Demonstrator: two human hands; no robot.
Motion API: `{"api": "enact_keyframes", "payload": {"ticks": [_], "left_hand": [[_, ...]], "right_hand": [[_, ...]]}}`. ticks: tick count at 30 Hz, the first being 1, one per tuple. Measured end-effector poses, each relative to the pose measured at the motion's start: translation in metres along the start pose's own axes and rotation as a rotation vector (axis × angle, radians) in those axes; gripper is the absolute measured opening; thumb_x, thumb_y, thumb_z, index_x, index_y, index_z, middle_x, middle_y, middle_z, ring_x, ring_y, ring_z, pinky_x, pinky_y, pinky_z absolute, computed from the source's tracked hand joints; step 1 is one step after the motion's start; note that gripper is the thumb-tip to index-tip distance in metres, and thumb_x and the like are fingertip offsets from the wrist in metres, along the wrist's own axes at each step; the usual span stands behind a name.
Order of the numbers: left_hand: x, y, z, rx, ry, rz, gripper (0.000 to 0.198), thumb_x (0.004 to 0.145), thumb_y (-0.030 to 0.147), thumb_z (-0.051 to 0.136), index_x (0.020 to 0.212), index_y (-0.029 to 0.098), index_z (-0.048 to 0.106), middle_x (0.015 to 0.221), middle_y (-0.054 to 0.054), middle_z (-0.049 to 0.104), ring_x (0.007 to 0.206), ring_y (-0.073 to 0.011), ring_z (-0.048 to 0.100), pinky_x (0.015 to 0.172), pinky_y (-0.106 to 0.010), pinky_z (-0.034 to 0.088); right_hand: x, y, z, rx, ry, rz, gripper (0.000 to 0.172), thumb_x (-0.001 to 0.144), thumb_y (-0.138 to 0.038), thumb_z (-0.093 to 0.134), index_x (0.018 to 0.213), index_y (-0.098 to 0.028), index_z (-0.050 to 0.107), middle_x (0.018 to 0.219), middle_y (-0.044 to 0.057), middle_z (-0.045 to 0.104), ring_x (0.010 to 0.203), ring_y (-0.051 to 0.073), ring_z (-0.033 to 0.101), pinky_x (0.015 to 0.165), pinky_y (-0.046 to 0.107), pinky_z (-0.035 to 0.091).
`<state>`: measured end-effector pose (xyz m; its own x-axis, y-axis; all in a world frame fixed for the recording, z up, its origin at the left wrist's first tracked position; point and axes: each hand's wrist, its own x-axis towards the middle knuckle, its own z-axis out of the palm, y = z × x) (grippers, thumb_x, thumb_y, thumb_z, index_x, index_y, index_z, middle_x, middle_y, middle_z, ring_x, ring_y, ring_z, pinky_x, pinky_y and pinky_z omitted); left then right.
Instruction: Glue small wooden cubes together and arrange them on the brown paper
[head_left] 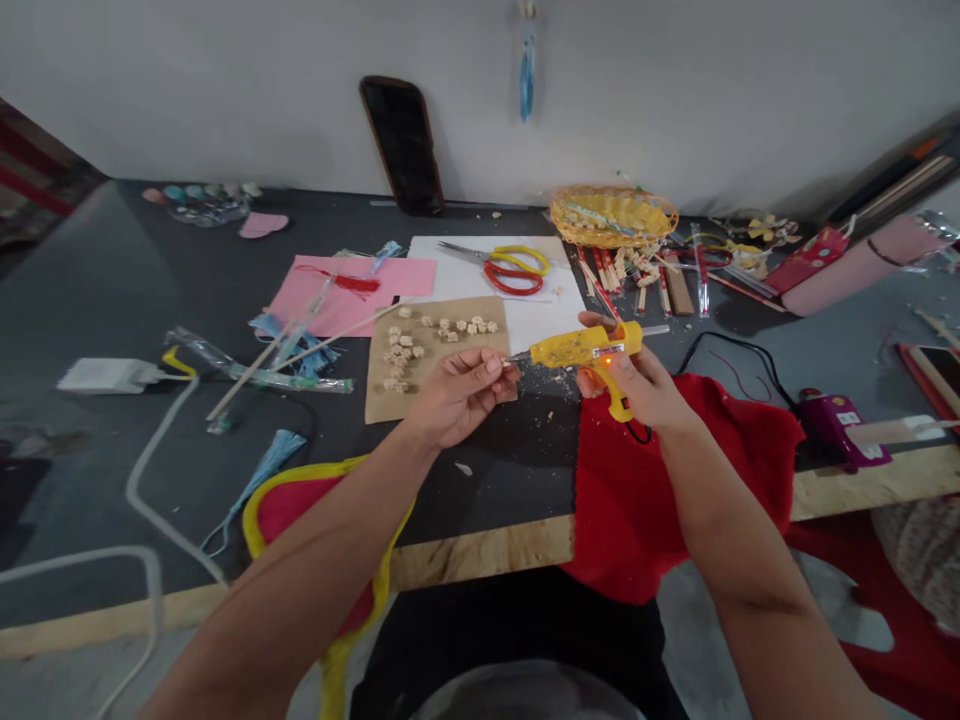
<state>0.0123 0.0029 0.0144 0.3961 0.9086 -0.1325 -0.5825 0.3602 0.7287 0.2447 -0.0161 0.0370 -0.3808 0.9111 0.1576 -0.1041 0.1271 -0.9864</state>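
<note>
My right hand [637, 385] grips a yellow glue gun [581, 347] with a lit red lamp, its nozzle pointing left. My left hand [459, 393] is closed in a pinch on a small pale piece right at the nozzle tip; the piece is too small to name. Both hands hover over the near edge of a brown cardboard sheet [431, 375] that carries several small beige pieces [420, 340]. A red cloth [660, 490] lies under my right wrist and hangs over the table edge.
Yellow and red scissors [510, 268] lie on white paper behind the cardboard. A pink sheet [337, 292], thin sticks [300, 350] and blue tassels [259, 480] lie left. A yellow basket [611, 215] and red sticks sit back right. A purple device [836, 425] and white cable [150, 480] flank the sides.
</note>
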Motion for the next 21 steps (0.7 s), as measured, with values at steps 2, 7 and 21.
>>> {"api": "enact_keyframes", "payload": {"ticks": [2, 7, 21], "left_hand": [[-0.0003, 0.0001, 0.0000, 0.003, -0.004, 0.000, 0.021, 0.062, 0.023, 0.086, 0.068, 0.012, 0.069, 0.066, -0.005, 0.068, 0.057, -0.0072, 0.055, 0.055, -0.018, 0.046], [-0.0004, -0.0004, 0.0000, -0.001, -0.032, 0.011, 0.019, 0.065, 0.022, 0.084, 0.069, 0.012, 0.069, 0.066, -0.005, 0.069, 0.055, -0.0063, 0.054, 0.055, -0.018, 0.046], [-0.0008, 0.0003, 0.0011, -0.006, -0.010, 0.000, 0.022, 0.060, 0.022, 0.087, 0.068, 0.012, 0.070, 0.065, -0.006, 0.069, 0.054, -0.0067, 0.053, 0.054, -0.019, 0.046]], "right_hand": [[-0.0004, 0.0002, 0.0002, -0.015, 0.003, 0.004, 0.054, 0.091, -0.058, 0.050, 0.132, -0.022, 0.047, 0.072, 0.001, 0.061, 0.063, 0.014, 0.052, 0.060, 0.031, 0.043], [-0.0007, 0.0023, -0.0002, -0.018, -0.004, -0.012, 0.054, 0.092, -0.056, 0.049, 0.135, -0.023, 0.045, 0.071, 0.000, 0.059, 0.063, 0.014, 0.053, 0.060, 0.030, 0.043], [0.0011, 0.0001, 0.0010, -0.028, -0.008, -0.051, 0.057, 0.092, -0.054, 0.051, 0.138, -0.022, 0.039, 0.074, -0.001, 0.054, 0.062, 0.011, 0.050, 0.056, 0.027, 0.040]]}}
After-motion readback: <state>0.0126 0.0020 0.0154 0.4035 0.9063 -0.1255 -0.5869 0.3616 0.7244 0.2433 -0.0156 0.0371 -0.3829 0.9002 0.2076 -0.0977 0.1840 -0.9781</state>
